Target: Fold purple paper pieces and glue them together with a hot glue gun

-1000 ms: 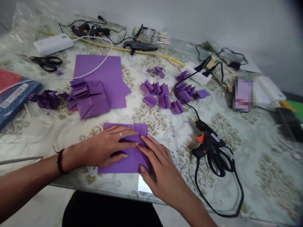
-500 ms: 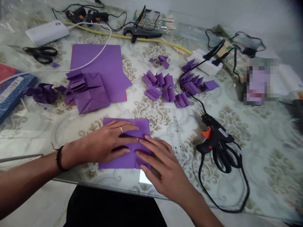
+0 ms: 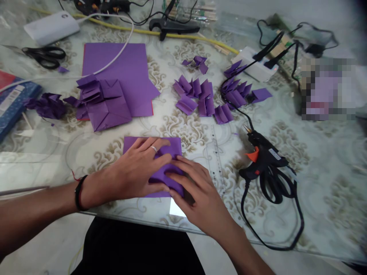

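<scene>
A purple sheet of paper [image 3: 163, 177] lies flat near the table's front edge, a crease running down its right part. My left hand [image 3: 140, 164] rests across the middle of the sheet, fingers apart and bent, thumb near the lower edge. Over the sheet's right edge lies my right hand [image 3: 200, 191], its fingers spread, the fingertips close to those of the left hand. Both palms hide part of the paper. Just right of the sheet is a clear ruler [image 3: 215, 152].
Behind lie a folded purple paper piece [image 3: 109, 109], larger purple sheets [image 3: 117, 57] and several small folded pieces [image 3: 205, 93]. A black glue gun [image 3: 265, 152] with scissors [image 3: 276, 187] sits at right. At left are other scissors [image 3: 47, 56], a power bank [image 3: 51, 27] and crumpled paper [image 3: 47, 106].
My left hand has shifted right on the sheet, its fingers more bent and its thumb nearer the right hand. The right hand stays at the sheet's right edge. The view has tilted slightly.
</scene>
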Demonstrator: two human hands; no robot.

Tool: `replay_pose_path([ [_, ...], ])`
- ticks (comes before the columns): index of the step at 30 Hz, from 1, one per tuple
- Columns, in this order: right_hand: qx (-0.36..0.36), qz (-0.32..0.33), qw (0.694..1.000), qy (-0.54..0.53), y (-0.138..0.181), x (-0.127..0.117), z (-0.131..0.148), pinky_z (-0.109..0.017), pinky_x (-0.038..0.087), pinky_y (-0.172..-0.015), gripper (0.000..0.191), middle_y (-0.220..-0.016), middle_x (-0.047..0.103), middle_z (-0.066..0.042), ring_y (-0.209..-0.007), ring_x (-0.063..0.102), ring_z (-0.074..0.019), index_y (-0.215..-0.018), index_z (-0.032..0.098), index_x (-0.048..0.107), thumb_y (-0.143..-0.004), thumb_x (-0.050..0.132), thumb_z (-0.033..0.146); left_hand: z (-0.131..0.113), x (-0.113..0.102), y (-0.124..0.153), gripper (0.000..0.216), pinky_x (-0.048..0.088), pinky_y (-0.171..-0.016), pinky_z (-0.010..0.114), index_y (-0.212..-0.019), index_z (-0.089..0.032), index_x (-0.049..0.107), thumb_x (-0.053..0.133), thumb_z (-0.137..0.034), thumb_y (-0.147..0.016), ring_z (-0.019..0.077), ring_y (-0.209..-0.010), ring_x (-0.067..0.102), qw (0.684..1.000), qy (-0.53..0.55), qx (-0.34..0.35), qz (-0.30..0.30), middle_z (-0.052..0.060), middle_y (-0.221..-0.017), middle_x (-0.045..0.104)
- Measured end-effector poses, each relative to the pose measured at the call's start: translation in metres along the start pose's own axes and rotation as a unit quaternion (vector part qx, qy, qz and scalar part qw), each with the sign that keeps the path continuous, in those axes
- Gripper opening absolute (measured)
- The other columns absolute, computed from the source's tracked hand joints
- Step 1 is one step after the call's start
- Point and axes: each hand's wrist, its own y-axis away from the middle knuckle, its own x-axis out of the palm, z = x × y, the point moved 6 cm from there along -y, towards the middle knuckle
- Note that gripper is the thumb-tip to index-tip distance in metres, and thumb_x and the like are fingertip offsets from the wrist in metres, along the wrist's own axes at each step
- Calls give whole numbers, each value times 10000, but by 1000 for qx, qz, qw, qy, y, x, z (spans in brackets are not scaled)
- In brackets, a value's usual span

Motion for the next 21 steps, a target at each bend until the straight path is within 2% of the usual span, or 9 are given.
replay_pose_path([
  [9,40,9,999,0,0,-1,-2,-589,466,-1220,266,-1558,613,-163,-1576,455,-350,-1267,211,702,-1003,682,210,1,6,4,724,487,-1143,637,-1462,-190,527,815,-538,-897,431,-1403,537,999,45,-26,12,219,-1567,501],
  [16,37,16,999,21,0,2,-1,-601,479,-1207,371,-1582,597,-183,-1574,455,-354,-1398,179,642,-1028,622,202,4,5,7,849,495,-1166,688,-1478,-99,467,836,-551,-861,476,-1426,521,998,52,-33,-34,288,-1544,509],
  [21,38,15,999,27,-1,3,-1,-613,477,-1208,376,-1614,577,-184,-1591,432,-359,-1397,177,642,-1022,631,203,4,4,7,799,500,-1185,683,-1429,-119,490,856,-515,-839,474,-1447,523,997,52,-39,-31,275,-1537,532],
])
